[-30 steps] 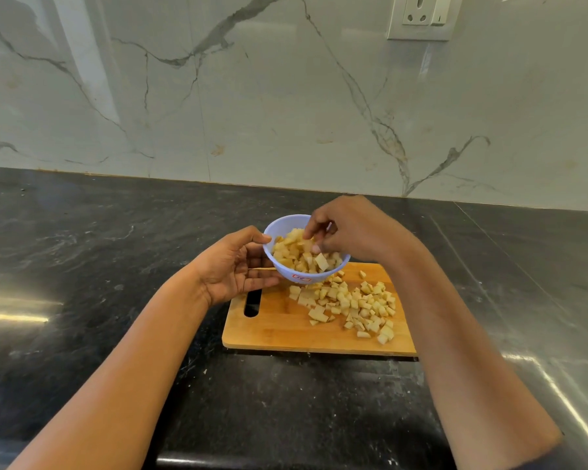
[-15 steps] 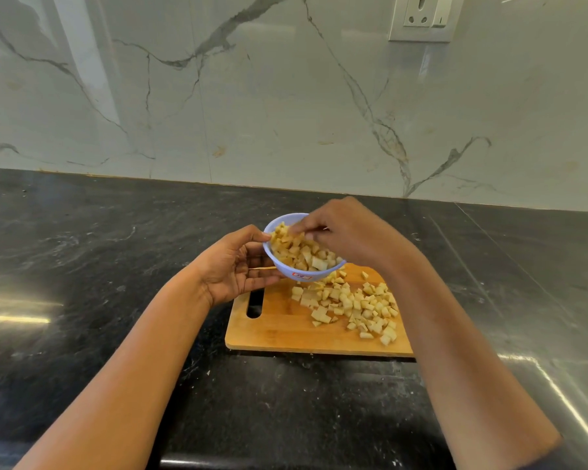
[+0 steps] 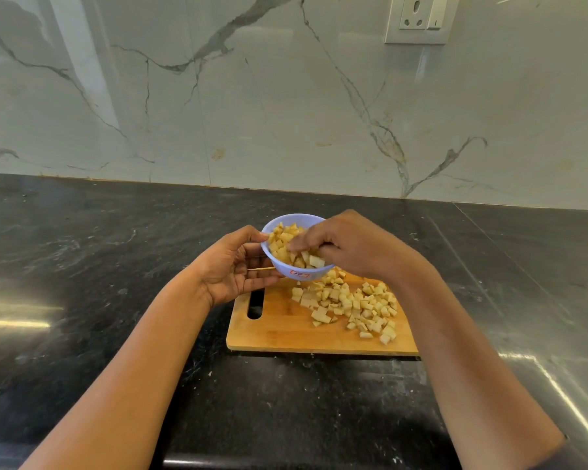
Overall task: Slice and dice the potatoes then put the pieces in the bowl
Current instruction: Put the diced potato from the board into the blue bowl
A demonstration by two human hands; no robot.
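Marble-veined wall (image 3: 252,113) rises behind the dark tabletop (image 3: 116,249), and a wooden cutting board (image 3: 286,330) lies near its front edge. Our left hand (image 3: 233,266) grips the pale blue bowl (image 3: 294,218) from the left side, thumb on the rim and fingers curled under the wall, holding it over the board's far left corner. Whether the bowl's base touches the board we cannot tell.

A second ago our right hand (image 3: 350,247) hovered over the bowl's right rim. Now it reaches further across, and its curled fingers dip among the diced potato in the bowl (image 3: 284,244). We cannot tell whether those fingers hold any pieces or have just let them go. The bowl also tips more toward the board than it did, so the pieces crowd its lower lip.

The loose heap of potato pieces (image 3: 353,305) on the right half of the board looks much as it did. We judge the cutting done and the transfer about half made. The bowl is already nearly full and tilted, so cubes could spill back over the lip.
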